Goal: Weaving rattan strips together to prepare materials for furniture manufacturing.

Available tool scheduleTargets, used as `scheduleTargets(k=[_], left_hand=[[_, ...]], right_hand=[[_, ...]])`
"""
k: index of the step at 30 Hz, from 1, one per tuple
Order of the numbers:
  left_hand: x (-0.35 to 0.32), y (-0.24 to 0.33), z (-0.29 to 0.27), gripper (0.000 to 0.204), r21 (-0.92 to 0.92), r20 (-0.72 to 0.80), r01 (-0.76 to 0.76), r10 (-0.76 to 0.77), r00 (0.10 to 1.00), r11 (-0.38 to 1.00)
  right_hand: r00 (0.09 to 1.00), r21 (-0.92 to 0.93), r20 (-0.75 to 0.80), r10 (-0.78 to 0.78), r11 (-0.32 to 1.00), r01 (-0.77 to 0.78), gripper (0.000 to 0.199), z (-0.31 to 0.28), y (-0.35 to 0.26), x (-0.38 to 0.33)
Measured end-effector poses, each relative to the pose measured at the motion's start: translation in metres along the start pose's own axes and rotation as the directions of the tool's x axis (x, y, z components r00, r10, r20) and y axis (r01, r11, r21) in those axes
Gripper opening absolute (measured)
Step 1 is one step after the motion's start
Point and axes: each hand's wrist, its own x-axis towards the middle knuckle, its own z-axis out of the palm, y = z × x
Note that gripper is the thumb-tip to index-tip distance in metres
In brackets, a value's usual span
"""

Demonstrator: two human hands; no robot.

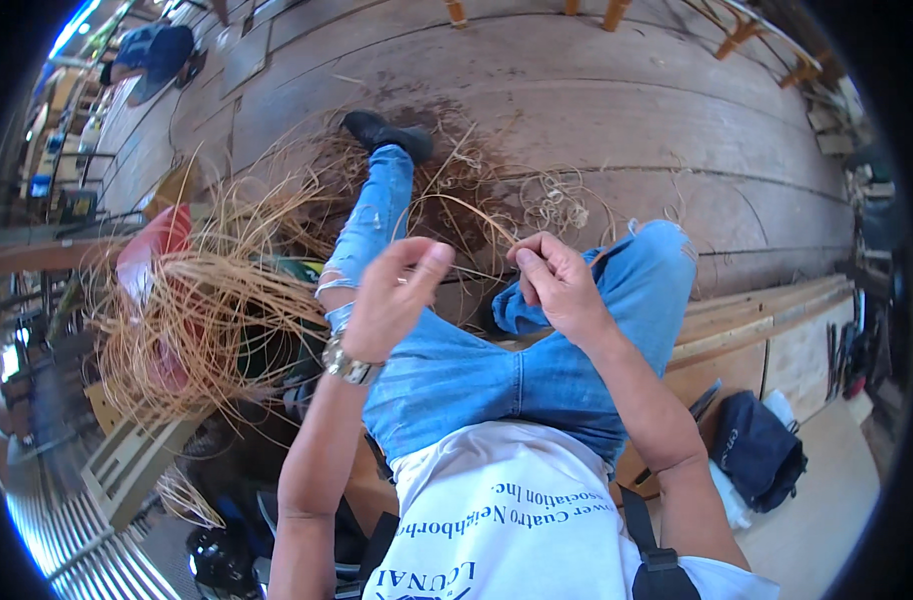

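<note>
Right hand (557, 285) pinches thin tan rattan strand (477, 212) above blue-jeaned knee. Left hand (392, 300) raised beside it, fingers loosely curled, holding nothing visible. Tangled pile of straw-coloured reed (197, 300) lies on wooden plank floor (617, 110) left of legs.

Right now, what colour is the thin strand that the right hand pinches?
The strand in the right hand is pale tan, like straw. The head view shows it best.
</note>
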Motion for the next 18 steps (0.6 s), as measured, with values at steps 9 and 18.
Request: scheduleTargets(k=[9,18], left_hand=[[0.026,-0.035,0.018,0.025,-0.212,0.235,0.035,0.016,0.972,0.977],[0.053,0.006,-0.252,0.034,0.826,-0.320,-0.017,0.494,0.809,0.563]], right_hand=[[0.958,-0.543,0.136,-0.253,0.789,0.286,0.009,-0.036,-0.001,0.008],[0.677,-0.797,-0.599,-0.428,0.401,-0.452,0.029,-0.379,-0.056,-0.022]])
